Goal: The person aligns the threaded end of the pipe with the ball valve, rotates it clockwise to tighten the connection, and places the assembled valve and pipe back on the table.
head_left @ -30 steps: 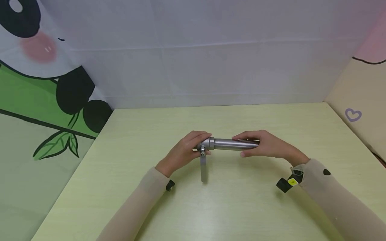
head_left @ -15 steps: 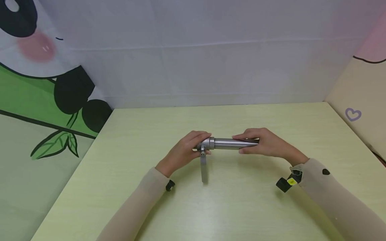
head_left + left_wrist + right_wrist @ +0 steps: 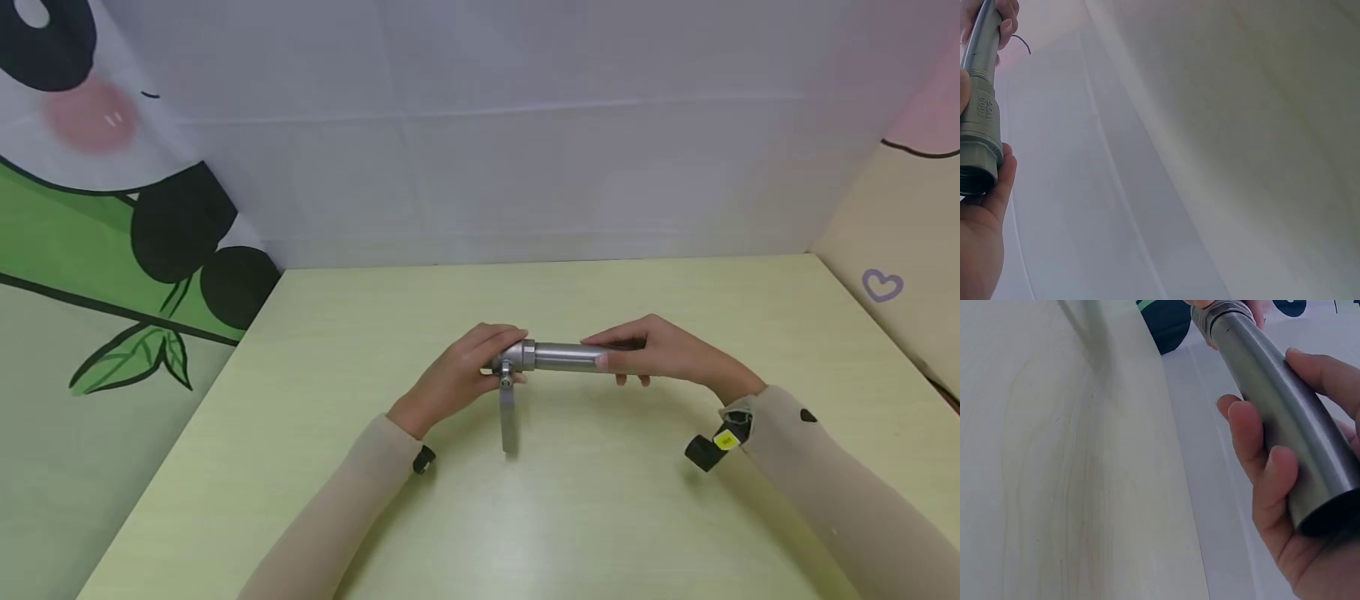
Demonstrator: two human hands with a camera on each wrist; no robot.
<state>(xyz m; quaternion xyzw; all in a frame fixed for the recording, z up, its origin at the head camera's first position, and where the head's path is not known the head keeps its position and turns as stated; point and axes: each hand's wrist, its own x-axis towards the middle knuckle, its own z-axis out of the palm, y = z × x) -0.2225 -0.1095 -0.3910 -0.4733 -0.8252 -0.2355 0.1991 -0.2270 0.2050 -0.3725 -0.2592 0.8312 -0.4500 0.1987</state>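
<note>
My left hand [image 3: 453, 371] grips a metal ball valve [image 3: 517, 357] above the table in the head view. A flat lever [image 3: 507, 421] hangs from the valve toward me. From the valve's right side runs a smooth steel pipe [image 3: 566, 357], and my right hand [image 3: 671, 352] holds its far end between thumb and curled fingers. In the left wrist view the valve body [image 3: 980, 119] shows raised lettering and an open threaded mouth. The right wrist view has fingers wrapped round the pipe [image 3: 1291, 419], its hollow end facing the camera; the joint to the valve is partly covered.
A pale wooden table [image 3: 480, 517] spreads beneath both hands. Behind it rises a grey-white cloth backdrop [image 3: 525, 183]. Printed panels stand at the sides, green with cherries [image 3: 180, 225] on the left and beige with a heart [image 3: 882, 286] on the right.
My right hand has turned about the pipe: its thumb has come up over the near side, and fingertips now show below. The left hand and valve stay practically in place.
</note>
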